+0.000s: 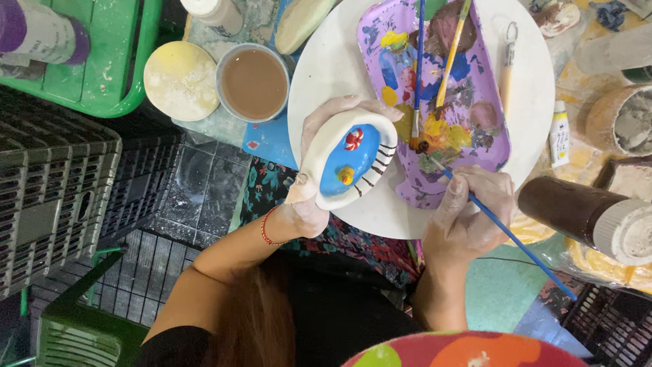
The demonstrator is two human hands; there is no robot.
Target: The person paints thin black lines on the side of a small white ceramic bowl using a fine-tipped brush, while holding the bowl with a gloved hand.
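In the head view, the left hand is closed around a small white ceramic dish, cupping it from beneath and tilting its blue painted inside toward the camera; the fingers wrap behind the rim, so most of them are hidden. The dish sits above the near edge of a round white board. The right hand grips a thin blue-handled paintbrush, whose tip rests on the purple paint palette amid mixed colours, hard to pick out there. Two more brushes lie across the palette, their upper ends cut off by the frame. A cup of brown water stands left of the board. A brown bottle lies at the right, its cap end cropped. The desk itself is buried under clutter.
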